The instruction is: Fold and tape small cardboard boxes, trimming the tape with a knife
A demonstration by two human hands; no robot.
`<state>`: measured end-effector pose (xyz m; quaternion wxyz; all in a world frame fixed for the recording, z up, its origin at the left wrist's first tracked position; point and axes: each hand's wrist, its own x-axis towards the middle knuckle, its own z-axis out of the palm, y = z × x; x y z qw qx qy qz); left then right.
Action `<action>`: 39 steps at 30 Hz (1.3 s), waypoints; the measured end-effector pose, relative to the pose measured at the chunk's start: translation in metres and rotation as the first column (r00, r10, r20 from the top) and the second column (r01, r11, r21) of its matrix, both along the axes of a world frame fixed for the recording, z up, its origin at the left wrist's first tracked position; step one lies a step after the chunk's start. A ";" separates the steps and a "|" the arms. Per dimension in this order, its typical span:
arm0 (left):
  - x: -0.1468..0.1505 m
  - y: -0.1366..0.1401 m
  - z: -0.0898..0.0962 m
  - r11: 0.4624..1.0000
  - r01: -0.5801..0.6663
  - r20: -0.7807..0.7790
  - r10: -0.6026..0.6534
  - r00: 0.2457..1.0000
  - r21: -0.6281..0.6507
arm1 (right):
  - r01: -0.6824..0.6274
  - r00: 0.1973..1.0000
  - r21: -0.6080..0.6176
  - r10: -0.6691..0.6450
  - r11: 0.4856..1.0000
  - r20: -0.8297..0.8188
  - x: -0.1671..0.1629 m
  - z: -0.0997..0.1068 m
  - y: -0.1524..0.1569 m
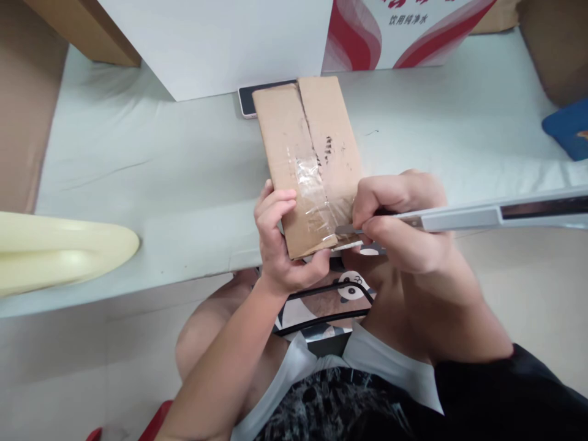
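Observation:
A small brown cardboard box (280,141) rests partly on the covered table, its near end over the edge. Clear tape (310,174), wrinkled and shiny, runs along its top seam toward that end. My left hand (282,245) grips the box's near left corner, fingers on top and thumb at the near end. In my right hand (402,217) is a box cutter (463,219) with a long silver handle, pinched near the blade. Its blade tip touches or lies just above the tape near the box's near right corner. Part of the blade is hidden by my fingers.
A black phone (247,101) lies partly behind the box. Beyond it stand a large white carton (229,43) and a red-and-white carton (408,43). A pale yellow object (68,251) sits at the left, a blue object (569,128) at the right. The table's front edge (184,288) is near me.

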<state>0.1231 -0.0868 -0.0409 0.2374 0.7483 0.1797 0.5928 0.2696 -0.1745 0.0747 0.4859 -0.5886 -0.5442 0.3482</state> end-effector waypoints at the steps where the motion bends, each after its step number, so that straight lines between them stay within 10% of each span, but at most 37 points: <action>1: 0.000 0.001 0.000 1.000 0.004 -0.001 -0.004 1.000 -0.005 | -0.024 0.999 0.010 0.025 1.000 -0.022 0.001 -0.001 0.001; 28: -0.003 0.000 0.001 0.996 0.071 -0.037 -0.073 0.997 -0.060 | 0.004 0.999 0.094 -0.009 0.996 0.047 -0.005 0.002 0.002; 39: -0.008 0.005 -0.004 0.952 0.168 0.151 -0.133 0.980 -0.255 | 0.135 0.927 0.400 0.027 0.907 -0.375 0.008 -0.035 0.005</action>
